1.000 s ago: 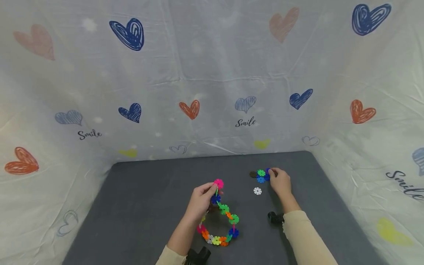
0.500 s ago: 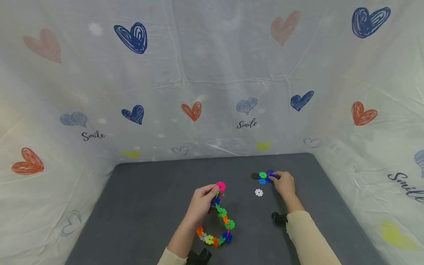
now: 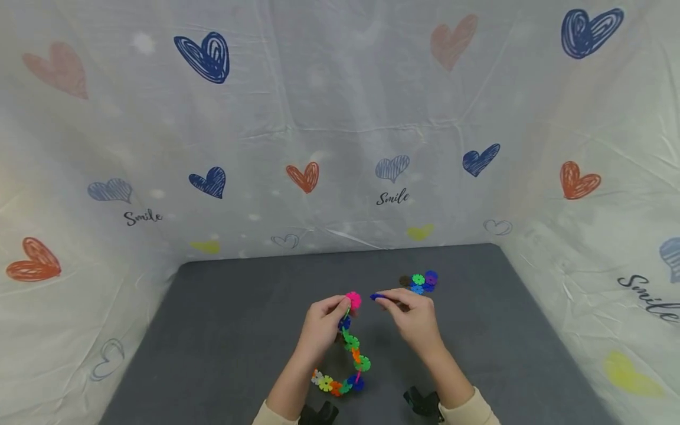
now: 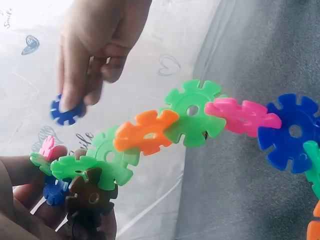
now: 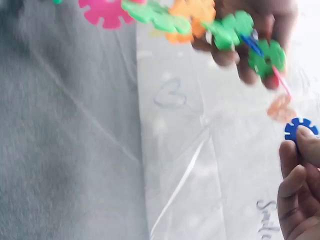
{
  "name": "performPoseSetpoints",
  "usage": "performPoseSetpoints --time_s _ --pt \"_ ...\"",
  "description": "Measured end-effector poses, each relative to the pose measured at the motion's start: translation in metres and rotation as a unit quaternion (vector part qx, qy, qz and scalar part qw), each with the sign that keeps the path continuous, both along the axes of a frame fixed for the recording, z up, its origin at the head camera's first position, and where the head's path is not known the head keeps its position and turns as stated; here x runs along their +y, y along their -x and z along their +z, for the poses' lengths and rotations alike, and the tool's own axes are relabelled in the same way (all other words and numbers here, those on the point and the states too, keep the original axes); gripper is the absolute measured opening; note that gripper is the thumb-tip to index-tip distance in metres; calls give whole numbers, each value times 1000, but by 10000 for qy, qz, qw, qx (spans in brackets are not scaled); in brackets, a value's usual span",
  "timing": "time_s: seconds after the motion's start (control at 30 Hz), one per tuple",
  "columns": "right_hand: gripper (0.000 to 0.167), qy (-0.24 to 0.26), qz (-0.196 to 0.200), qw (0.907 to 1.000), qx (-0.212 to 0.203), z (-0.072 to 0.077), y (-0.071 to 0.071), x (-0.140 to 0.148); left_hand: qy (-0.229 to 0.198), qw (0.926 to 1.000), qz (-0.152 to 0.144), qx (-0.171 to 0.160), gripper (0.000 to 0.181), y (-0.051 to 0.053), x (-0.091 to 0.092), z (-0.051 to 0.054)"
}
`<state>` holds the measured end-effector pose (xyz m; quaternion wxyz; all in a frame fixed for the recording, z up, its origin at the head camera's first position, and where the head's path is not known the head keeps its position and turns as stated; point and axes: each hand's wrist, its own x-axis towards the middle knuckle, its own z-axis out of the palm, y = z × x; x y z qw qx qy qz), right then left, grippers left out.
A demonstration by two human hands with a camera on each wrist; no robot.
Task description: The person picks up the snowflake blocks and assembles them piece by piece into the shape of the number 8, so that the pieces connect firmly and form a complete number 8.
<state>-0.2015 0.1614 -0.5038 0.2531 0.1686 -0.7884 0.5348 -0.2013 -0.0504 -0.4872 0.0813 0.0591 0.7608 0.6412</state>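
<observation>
A chain of colourful notched discs (image 3: 352,342) hangs from the left hand (image 3: 317,330), which pinches it near a pink disc (image 3: 353,300) at its upper end. Just to the right, the right hand (image 3: 417,321) holds a dark blue disc (image 3: 378,296) between thumb and fingers. In the left wrist view that blue disc (image 4: 66,111) is above the left hand's discs, apart from them. The right wrist view shows the blue disc (image 5: 300,129) in the fingertips, close to a pale orange disc (image 5: 281,108).
A small group of loose discs, with green (image 3: 418,278), brown and blue ones, lies on the dark table (image 3: 239,330) behind the right hand. A white curtain (image 3: 340,106) printed with hearts stands around the table. Black wrist devices sit below both hands.
The right hand has left the loose discs and moved left and nearer with a blue disc. It now covers the place of the white disc. The hanging chain has swung slightly.
</observation>
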Motion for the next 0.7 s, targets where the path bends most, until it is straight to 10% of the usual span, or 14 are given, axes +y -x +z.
performPoseSetpoints --time_s 0.7 --pt "23 -947 488 9759 1905 11 -1 -15 -35 9983 -582 -22 32 -7 -2 11"
